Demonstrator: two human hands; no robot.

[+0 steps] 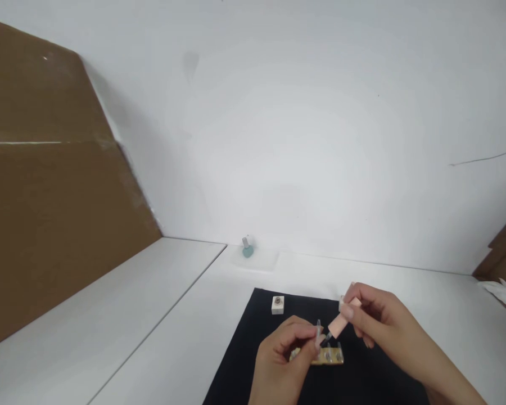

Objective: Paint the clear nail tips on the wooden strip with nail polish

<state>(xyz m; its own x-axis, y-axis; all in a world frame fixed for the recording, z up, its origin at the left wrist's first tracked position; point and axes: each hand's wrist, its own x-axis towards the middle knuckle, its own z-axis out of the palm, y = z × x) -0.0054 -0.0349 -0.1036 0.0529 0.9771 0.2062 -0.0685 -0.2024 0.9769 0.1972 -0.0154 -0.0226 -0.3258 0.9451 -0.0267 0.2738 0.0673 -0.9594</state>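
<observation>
Currently, left hand (pixel 284 354): low centre of the frame, fingers pinched closed around a clear nail tip (pixel 319 332), which stands upright.
Right hand (pixel 379 318): lower right of centre, fingers closed on a pink-handled brush (pixel 341 320); its dark bristle end points down-left and meets the tip, or sits just beside it.
Holder strip (pixel 331 357): lies on the black mat (pixel 244 371) just below both hands, with a few more clear tips standing on it.
White cube bottle (pixel 277 304): open, on the mat's upper edge, near the left hand.
Teal bottle (pixel 247 248): capped, well apart at the back of the table.
Tissue (pixel 500 291): far right edge.
Progress: judging by the clear tips, coating looks barely begun; the held tip is too small to tell whether it is coated, and those on the strip seem undone.
</observation>
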